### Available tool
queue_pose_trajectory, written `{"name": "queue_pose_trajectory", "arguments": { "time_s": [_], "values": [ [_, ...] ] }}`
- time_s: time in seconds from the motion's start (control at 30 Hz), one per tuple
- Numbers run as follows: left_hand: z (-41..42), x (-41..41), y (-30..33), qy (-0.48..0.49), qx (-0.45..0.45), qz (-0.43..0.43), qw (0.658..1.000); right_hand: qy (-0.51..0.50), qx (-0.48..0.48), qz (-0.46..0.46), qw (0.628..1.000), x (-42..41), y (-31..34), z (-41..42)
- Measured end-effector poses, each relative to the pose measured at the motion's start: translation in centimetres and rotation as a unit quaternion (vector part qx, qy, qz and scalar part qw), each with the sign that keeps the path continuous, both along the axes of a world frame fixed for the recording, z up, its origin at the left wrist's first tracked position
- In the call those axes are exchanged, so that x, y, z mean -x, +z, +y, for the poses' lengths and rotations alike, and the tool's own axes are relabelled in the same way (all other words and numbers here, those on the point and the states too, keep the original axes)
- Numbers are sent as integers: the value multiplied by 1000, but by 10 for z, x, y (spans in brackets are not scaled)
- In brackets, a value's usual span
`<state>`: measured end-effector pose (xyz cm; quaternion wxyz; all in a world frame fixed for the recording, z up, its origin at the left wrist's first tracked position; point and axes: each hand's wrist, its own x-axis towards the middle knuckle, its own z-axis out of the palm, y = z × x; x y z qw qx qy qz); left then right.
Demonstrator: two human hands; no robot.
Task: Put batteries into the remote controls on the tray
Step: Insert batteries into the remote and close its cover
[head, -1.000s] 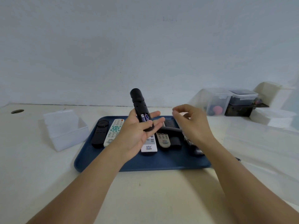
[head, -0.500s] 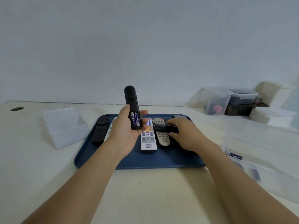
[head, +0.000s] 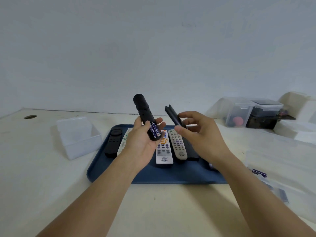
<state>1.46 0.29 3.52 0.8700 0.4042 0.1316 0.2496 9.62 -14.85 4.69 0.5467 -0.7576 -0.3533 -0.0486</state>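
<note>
Head | left hand [head: 142,144] holds black remote [head: 144,115] | batteries [head: 155,130] read HUATAI

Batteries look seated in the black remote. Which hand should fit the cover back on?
The right hand. It already pinches the black battery cover just beside the black remote, whose two batteries lie exposed. The left hand is occupied holding that remote.

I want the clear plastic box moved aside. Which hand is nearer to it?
Left. The left hand holds a black remote just right of the clear plastic box; the right hand is farther right.
</note>
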Motion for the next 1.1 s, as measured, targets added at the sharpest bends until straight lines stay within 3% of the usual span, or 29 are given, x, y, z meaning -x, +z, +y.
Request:
{"name": "queue_pose_trajectory", "arguments": {
  "time_s": [0.2, 0.33, 0.5, 0.73, 1.1],
  "values": [
    [-4, 2, 1, -31, -4, -54, 998, -12, 10, -57, 998, 23, -18, 15],
    [-8, 2, 0, -67, 49, -2, 997, -25, 19, -79, 996, 28, -28, 22],
    [-12, 7, 5, -87, 18, 5, 996, -27, 21, -92, 995, 27, -30, 24],
    [0, 9, 8, -53, 57, -62, 995, -21, 6, -121, 992, 30, -27, 21],
    [-8, 7, 9, -60, 72, -46, 995, 7, 16, -129, 992, 26, -26, 20]
  ]
}}
